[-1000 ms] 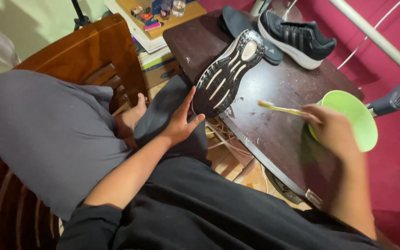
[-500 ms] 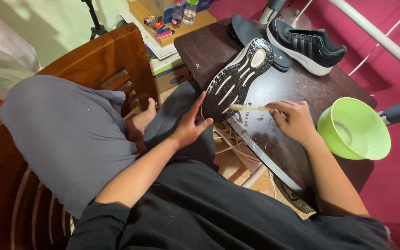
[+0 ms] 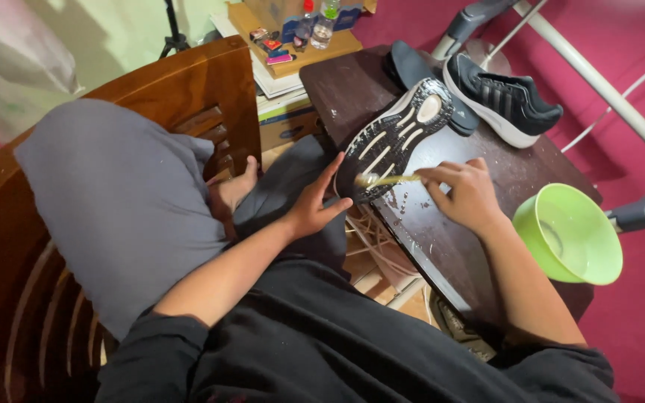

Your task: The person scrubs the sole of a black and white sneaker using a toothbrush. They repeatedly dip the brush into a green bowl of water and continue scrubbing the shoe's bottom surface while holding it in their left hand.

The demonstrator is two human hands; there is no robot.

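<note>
The upturned shoe (image 3: 393,145) overhangs the bench (image 3: 442,246) edge at nine o'clock, left hand (image 3: 313,205) grip spread against its heel. Right hand (image 3: 463,195) grip, clamped on the toothbrush (image 3: 386,180), has moved from the green bowl (image 3: 569,235) at four o'clock onto the sole.

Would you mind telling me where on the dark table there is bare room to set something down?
The dark table is bare, though wet, between the right hand and the green bowl, and along its near edge. Another bare patch lies at the far corner, left of the insole. It is crowded around the upturned shoe, the left hand, the brush and the upright shoe.
</note>
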